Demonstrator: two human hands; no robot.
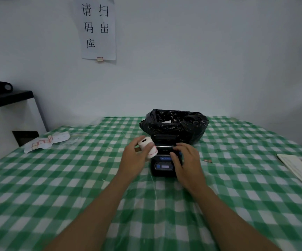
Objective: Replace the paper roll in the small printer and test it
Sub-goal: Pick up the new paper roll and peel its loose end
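Note:
A small black printer (pixel 163 166) with a blue-lit display stands on the green checked tablecloth (pixel 74 187) at the table's middle. Its lid at the back looks raised. My left hand (pixel 135 158) holds a white paper roll (pixel 147 147) with red markings just left of the printer, slightly above the table. My right hand (pixel 186 160) rests on the printer's right side and top, fingers curled over its paper slot area.
A black plastic bag (pixel 175 125) sits right behind the printer. A strip of red-framed labels (pixel 45 142) lies at the far left. A notebook (pixel 298 167) lies at the right edge. A black shelf (pixel 7 98) stands left, the wall behind.

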